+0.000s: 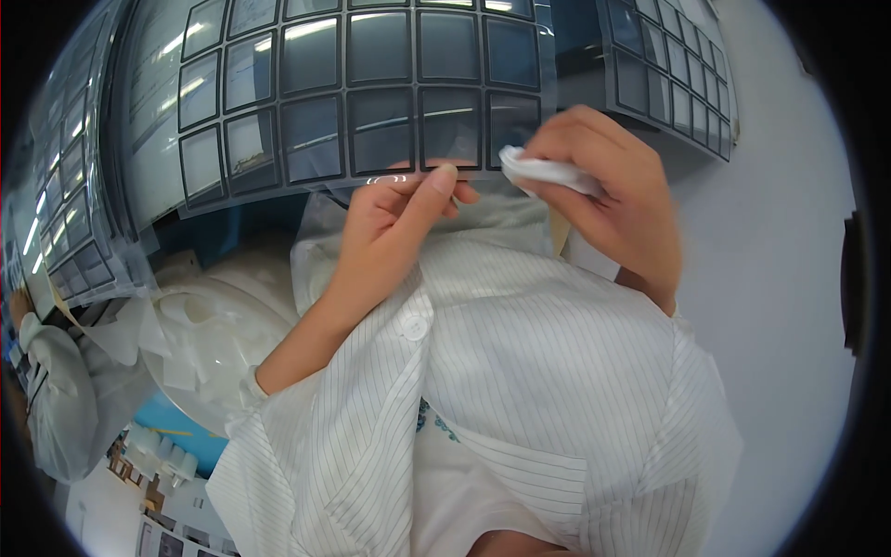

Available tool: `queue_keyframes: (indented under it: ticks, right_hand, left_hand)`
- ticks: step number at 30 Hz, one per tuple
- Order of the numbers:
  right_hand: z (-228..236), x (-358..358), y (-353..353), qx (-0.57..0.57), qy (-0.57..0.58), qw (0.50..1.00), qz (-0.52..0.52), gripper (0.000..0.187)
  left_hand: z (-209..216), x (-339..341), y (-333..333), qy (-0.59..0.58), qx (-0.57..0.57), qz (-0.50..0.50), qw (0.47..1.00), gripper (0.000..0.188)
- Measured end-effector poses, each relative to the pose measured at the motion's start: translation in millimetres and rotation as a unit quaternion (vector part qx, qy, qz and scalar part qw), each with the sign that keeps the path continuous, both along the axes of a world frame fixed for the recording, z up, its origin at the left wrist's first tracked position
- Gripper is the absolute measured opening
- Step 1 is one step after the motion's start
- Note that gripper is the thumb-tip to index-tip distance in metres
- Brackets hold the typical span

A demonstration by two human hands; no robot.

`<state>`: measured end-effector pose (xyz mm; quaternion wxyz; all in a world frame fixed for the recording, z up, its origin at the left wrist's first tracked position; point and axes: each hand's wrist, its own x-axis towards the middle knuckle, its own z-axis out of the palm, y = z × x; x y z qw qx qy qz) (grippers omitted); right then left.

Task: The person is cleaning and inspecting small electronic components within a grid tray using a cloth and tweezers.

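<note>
Glossy gridded sheet (362, 93) edge pinched, white cloth (543, 172) alongside

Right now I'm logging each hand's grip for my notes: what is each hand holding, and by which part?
The left hand pinches the bottom edge of the clear sheet of dark squares. The right hand grips a folded white cloth by one end.

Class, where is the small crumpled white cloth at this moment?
In the head view, the small crumpled white cloth is right of centre, pinched in the right hand, at the lower right corner of the glossy sheet of dark square panels.
</note>
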<state>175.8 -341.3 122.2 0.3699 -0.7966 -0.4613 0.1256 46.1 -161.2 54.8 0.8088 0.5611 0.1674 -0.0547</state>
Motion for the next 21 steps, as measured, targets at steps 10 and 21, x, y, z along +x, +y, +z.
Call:
queue_keyframes:
  ticks: [10,21]
  right_hand:
    - [-11,-2,-12,-0.087,0.171,0.944,0.267,0.012]
    - [-15,-1,-5,-0.069,0.206,0.933,0.286,0.015]
  left_hand:
    - [2,4,-12,-0.004,-0.032,0.011,0.999,0.034]
    - [-4,5,-6,-0.025,-0.065,0.009,0.998,0.04]
